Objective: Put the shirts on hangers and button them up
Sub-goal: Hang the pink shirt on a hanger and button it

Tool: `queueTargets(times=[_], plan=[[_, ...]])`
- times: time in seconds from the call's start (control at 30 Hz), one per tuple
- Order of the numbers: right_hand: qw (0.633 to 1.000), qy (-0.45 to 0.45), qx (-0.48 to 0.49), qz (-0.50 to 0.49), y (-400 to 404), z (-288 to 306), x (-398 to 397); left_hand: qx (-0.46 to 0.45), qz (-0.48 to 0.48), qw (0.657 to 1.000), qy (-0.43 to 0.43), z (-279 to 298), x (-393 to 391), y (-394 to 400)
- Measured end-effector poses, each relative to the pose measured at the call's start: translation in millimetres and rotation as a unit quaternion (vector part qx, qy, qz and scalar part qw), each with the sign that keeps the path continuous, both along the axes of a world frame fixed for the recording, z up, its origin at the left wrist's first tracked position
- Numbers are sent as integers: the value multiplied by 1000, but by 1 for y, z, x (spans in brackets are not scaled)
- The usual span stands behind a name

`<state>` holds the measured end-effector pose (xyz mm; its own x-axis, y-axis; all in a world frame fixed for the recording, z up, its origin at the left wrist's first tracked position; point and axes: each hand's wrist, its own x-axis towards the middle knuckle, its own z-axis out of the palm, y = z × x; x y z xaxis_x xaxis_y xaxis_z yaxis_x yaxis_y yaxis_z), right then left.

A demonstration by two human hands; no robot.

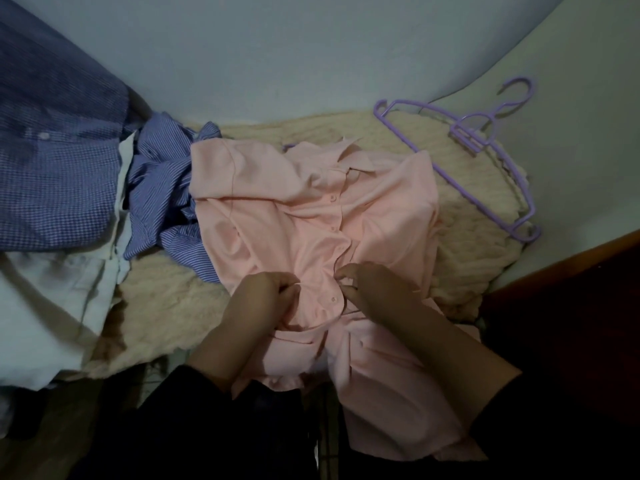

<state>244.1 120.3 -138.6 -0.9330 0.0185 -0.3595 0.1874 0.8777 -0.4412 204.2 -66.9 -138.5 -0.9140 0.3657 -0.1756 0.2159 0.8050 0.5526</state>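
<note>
A pink shirt lies front-up on a beige fuzzy blanket, collar away from me, its hem hanging toward my lap. A purple tip of a hanger peeks out at its left shoulder. The upper buttons along the placket look fastened. My left hand pinches the left side of the placket low on the shirt. Just to the right, my right hand pinches the opposite edge. A pink button shows between the two hands.
Purple plastic hangers lie on the blanket at the right. A crumpled blue striped shirt sits left of the pink one. A blue checked shirt and a white garment lie farther left. A dark wooden edge runs at the right.
</note>
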Motion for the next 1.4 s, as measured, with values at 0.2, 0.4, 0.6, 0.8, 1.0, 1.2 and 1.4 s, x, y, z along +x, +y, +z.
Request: queueTargets(times=[0.2,0.4,0.6,0.8,1.0,1.2,1.4], plan=[[930,143,-264,-210,14,15,-3,318,191,913,-170,20,-7,3],[787,57,-527,-316,30,34,-29,442,208,854,-178,41,-25,15],[734,132,-597,-296,32,61,-66,362,116,921,-86,45,-83,29],[809,82,-521,-261,32,46,-57,280,18,958,-51,36,-69,33],[816,62,-492,-297,25,28,-11,251,48,957,140,22,-12,33],[833,59,-371,-406,12,19,11,127,-23,980,154,10,9,35],[759,-12,-470,-451,-6,12,26,107,30,990,88,12,9,34]])
